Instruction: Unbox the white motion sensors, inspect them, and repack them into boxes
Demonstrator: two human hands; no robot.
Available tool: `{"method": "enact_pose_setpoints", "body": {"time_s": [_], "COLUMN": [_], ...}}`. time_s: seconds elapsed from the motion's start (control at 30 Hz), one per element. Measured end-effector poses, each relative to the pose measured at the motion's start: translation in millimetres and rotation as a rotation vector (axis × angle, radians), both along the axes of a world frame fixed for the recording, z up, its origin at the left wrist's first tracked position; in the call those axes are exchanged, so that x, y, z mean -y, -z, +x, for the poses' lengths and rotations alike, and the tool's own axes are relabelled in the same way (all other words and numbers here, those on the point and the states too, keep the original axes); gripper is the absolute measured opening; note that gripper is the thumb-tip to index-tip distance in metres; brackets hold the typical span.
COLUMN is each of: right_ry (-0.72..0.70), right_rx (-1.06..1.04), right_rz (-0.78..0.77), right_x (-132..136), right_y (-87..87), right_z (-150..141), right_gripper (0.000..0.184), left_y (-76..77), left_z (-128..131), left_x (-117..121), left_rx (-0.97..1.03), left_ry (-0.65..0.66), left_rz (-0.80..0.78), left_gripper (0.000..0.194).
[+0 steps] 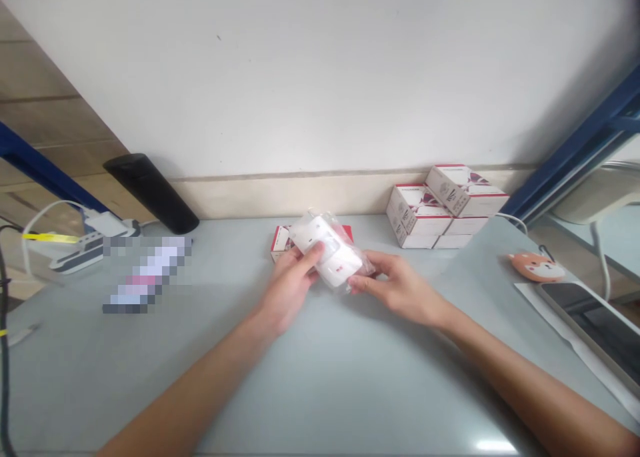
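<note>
My left hand (287, 290) and my right hand (395, 287) both grip a white device sealed in a clear plastic bag (327, 251), held tilted just above the grey tabletop (320, 377). The left fingers wrap its near-left side, while the right fingertips pinch its lower right corner. Red marking shows on the white body through the plastic. Directly behind it lies a white box with red edging (283, 242), partly hidden by the bag and my left hand.
Stacked white-and-red boxes (445, 207) stand against the wall at back right. At left are a black cylindrical bottle (153, 193), a power strip (85, 253) with cables, and a pixelated object (145, 273). At right lie a fox-shaped orange item (537, 267) and a phone (585, 323).
</note>
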State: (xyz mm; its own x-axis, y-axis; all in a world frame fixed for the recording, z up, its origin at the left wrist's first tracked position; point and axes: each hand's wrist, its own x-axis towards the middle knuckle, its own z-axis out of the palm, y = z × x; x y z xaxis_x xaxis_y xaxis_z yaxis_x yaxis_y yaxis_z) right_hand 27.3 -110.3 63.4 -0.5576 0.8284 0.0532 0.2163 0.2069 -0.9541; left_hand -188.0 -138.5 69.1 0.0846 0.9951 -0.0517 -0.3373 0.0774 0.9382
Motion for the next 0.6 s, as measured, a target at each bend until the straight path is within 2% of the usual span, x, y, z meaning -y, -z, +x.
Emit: {"method": "enact_pose_setpoints", "body": {"time_s": [0.1,0.2,0.3,0.43,0.5,0.6], "right_ry": [0.084,0.143,0.216,0.322,0.298,0.123], "right_rx": [0.044,0.008,-0.049,-0.217,-0.336,-0.426], "right_rz": [0.065,0.069,0.023,-0.122,-0.248,-0.429], "right_x": [-3,-4,-3,-6,-7,-1], "right_y": [0.6,2.4,6.1,10.5,10.7,9.3], "right_z": [3,1,-3,-2,-1,-4], "right_gripper": [0.035,0.039,0.042,0.042,0.049,0.062], "left_y": [-1.3,-1.7,-1.7,-1.9,-1.4,0.3], "left_z": [-1,-2,-2,-3,-4,-4], "left_x": [0,-1,-1,-3,-4,-4], "left_rx": [0.093,0.143,0.181,0.241,0.249,0.212], "left_ry": [-0.034,-0.009,-0.005,-0.082,-0.124,-0.099], "left_rz": [-0.016,-0.049,-0.107,-0.146,-0.150,-0.103], "left_gripper": [0.043,0.044,0.046,0.041,0.039,0.039]}}
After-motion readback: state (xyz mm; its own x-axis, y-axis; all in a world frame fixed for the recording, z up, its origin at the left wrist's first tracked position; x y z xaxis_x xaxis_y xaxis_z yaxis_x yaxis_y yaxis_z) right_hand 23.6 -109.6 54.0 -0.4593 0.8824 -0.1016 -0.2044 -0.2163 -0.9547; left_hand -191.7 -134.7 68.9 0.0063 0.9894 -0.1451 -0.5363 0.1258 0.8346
